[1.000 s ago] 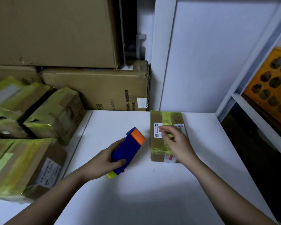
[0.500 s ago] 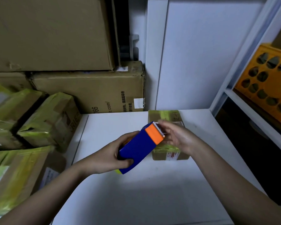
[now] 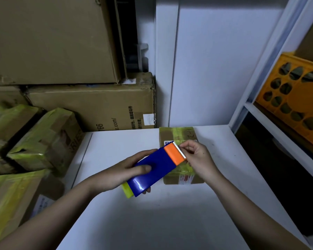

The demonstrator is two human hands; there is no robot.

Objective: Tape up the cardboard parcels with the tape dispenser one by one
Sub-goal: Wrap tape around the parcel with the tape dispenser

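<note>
**Above the parcel, hands meet at the dispenser**

Over the white tabletop, the left hand grips the blue tape dispenser — its orange toothed end tilted up. Just beyond, the right hand pinches at those teeth, directly above the taped parcel.

White table, large stacked cartons behind, orange perforated crate on shelf

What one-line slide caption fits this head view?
Left hand holds the blue-and-orange tape dispenser while the right hand pinches at its serrated edge above a small parcel on the white table.
</note>
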